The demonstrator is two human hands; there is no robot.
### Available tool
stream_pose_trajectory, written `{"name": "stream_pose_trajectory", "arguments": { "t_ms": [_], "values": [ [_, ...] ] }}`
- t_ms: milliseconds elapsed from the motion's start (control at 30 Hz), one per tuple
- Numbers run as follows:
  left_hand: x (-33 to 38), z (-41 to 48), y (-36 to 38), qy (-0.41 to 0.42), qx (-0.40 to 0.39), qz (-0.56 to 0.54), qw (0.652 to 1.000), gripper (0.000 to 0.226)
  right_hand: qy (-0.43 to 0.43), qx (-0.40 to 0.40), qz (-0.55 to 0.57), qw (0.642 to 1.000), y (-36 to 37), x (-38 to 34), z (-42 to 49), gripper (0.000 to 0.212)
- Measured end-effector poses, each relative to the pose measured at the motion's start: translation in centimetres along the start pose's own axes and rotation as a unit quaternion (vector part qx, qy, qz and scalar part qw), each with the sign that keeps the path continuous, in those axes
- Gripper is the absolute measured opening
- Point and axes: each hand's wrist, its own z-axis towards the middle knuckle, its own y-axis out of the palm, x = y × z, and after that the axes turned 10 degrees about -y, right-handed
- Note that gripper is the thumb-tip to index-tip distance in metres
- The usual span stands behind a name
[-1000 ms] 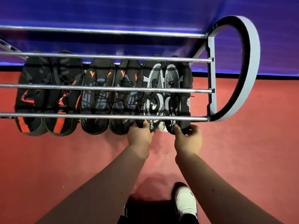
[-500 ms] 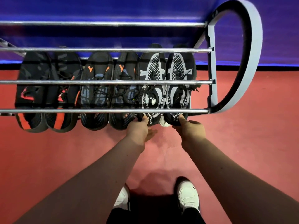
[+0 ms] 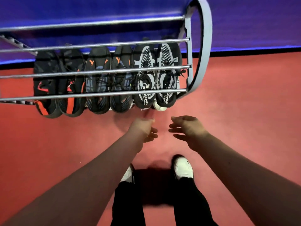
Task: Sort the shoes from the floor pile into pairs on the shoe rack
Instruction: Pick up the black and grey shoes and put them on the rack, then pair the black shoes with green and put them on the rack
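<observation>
The pair of black-and-white mesh sneakers (image 3: pixel 145 62) sits at the right end of the grey metal-railed shoe rack (image 3: pixel 97 94). Their long axes cross the rails, toes toward the blue wall (image 3: pixel 97 8). The left hand (image 3: pixel 143 126) and right hand (image 3: pixel 187 128), earlier on the heels, now hover clear, fingers relaxed and empty.

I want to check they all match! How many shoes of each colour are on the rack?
Black and red shoes: 2
Black, blue and orange shoes: 2
Black and white shoes: 2
Total on the rack: 6
</observation>
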Motion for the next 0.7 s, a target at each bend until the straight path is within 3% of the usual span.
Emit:
{"name": "stream_pose_trajectory", "arguments": {
  "t_ms": [133,433,700],
  "values": [
    [-0.2,-6.1,1.2,0.038,0.005,0.019,0.999,0.006,-0.021,-0.012,-0.011,1.000,-4.2,-2.8,-4.8,0.012],
    [2.8,-23.3,6.7,0.145,0.000,0.117,0.982,0.010,-0.078,0.009,-0.023,0.997,-14.3,-10.5,-20.1,0.015],
    [4.9,-35.6,12.1,0.227,-0.044,0.288,0.929,0.026,-0.080,0.152,0.087,0.981,-23.5,-12.2,-35.1,0.007]
  ]
}}
